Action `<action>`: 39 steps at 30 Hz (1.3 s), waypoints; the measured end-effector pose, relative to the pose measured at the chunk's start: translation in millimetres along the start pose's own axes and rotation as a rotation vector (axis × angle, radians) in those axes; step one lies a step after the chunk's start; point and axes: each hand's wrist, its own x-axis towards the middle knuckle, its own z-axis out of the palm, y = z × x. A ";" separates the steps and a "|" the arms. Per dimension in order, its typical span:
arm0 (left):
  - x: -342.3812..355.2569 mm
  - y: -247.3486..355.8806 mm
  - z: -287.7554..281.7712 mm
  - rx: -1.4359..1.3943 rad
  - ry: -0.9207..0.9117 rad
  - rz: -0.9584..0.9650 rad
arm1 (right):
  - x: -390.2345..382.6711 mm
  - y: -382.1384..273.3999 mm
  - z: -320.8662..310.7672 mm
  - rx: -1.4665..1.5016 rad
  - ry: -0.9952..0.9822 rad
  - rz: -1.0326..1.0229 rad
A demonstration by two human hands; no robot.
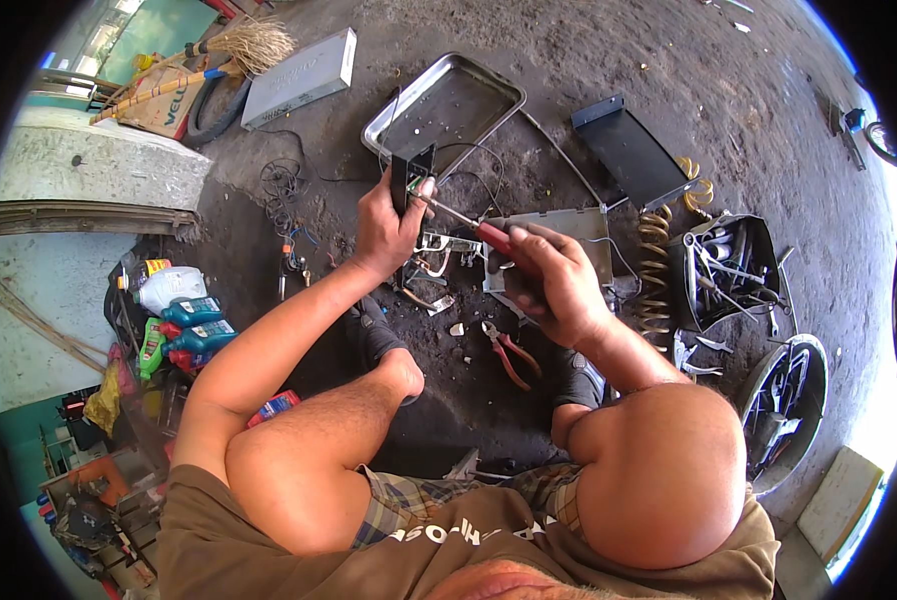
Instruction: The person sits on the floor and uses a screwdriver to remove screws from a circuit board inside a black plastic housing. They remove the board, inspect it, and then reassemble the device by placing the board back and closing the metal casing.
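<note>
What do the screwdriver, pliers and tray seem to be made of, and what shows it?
Screwdriver: shiny metal shaft, judging by its silvery glint; evenly red handle, probably plastic. Pliers: grey metal head, by its colour; red grips look like plastic or rubber, unclear which. Tray: smooth metal, perhaps steel, given bright reflections along its rim.
</note>
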 end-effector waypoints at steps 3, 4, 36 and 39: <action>2.3 -0.8 -2.2 0.028 -0.016 0.025 | 4.3 4.1 -6.3 -0.280 -0.025 -0.172; 2.9 1.9 -1.1 0.000 -0.024 0.019 | 9.6 13.9 -8.8 -0.534 0.009 -0.408; -19.7 -4.8 6.5 0.014 0.018 -0.158 | 20.0 13.0 -14.7 -0.858 0.132 -0.705; -20.4 3.5 6.2 -0.012 0.012 -0.224 | 15.8 10.7 -14.1 -0.615 0.153 -0.387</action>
